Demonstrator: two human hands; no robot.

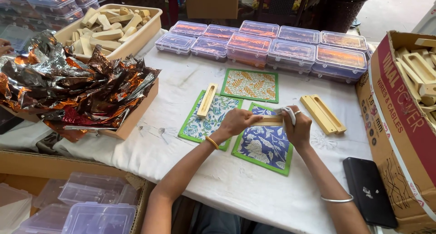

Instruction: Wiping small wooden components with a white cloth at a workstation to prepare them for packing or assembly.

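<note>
My left hand (236,120) pins a wooden piece (268,120) on a blue card (264,145); my right hand (297,127) rubs it with a white cloth (288,113). Three pieces (323,113) wait alongside.

Head cam, looking down, close over table (236,179).

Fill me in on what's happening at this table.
A person seated at a white-clothed table holds a wooden block with the left hand and presses a small white cloth to its end with the right hand, over a blue leaf-print mat. Another block lies on the neighbouring mat, and two more lie to the right. Lidded plastic boxes line the far edge.
</note>
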